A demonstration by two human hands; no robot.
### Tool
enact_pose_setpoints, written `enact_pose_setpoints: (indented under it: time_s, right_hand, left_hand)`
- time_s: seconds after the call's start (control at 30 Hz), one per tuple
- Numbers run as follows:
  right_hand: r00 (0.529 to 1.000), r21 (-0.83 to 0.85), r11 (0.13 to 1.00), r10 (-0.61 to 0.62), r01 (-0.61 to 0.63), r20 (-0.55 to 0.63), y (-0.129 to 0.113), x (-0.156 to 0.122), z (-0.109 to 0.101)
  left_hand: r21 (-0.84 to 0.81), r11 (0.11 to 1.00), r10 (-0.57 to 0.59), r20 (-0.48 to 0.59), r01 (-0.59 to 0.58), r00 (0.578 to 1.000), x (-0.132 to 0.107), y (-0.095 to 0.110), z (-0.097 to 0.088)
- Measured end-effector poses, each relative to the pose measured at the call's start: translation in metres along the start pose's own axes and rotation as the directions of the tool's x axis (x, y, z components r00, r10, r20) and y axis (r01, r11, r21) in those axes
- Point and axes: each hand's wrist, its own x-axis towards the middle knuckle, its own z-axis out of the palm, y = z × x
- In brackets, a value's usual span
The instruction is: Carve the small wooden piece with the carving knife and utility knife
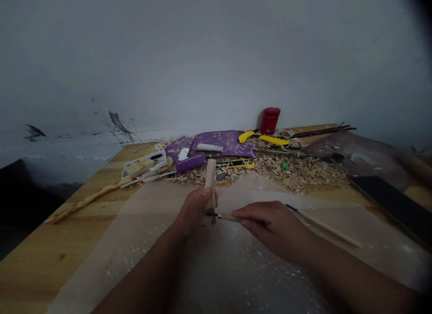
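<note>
My left hand (195,210) is closed around the lower end of a pale wooden block (210,175), which stands nearly upright above a translucent sheet (141,224) on the wooden table (40,255). My right hand (270,226) is closed on a small wood-handled carving tool (227,216), its dark tip touching the block's base by my left thumb. A thin wooden stick with a dark tip (324,225) lies on the sheet just behind my right hand.
Wood shavings (297,170) cover the table's back. Among them lie yellow utility knives (266,139), a red cup (270,120), purple sheets (226,143), a white tray (143,164) and a long rough stick (87,199). A dark slab (394,206) sits at right. A grey wall stands behind.
</note>
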Motion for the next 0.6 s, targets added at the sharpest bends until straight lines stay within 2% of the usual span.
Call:
enact_pose_setpoints:
  time_s: [0.1,0.17,0.33,0.6]
  right_hand:
    - [0.999,-0.03,0.999,-0.016,0.018,0.041,0.001,0.0,-0.006]
    - [0.998,-0.059,0.998,-0.035,0.038,0.049,0.0,0.0,-0.005]
    - [0.998,-0.127,0.99,-0.052,0.056,0.03,-0.005,-0.002,0.003]
    - [0.997,-0.228,0.971,-0.071,0.078,0.037,-0.009,-0.004,0.008]
  left_hand:
    - [0.011,1.0,0.02,0.115,-0.022,0.993,-0.001,0.003,-0.001]
    - [0.019,1.0,0.02,0.147,-0.023,0.989,-0.001,0.004,-0.002]
    - [0.007,1.0,0.018,0.138,-0.019,0.99,-0.003,0.005,-0.001]
    - [-0.098,0.995,0.005,0.079,0.002,0.997,-0.001,-0.008,-0.002]
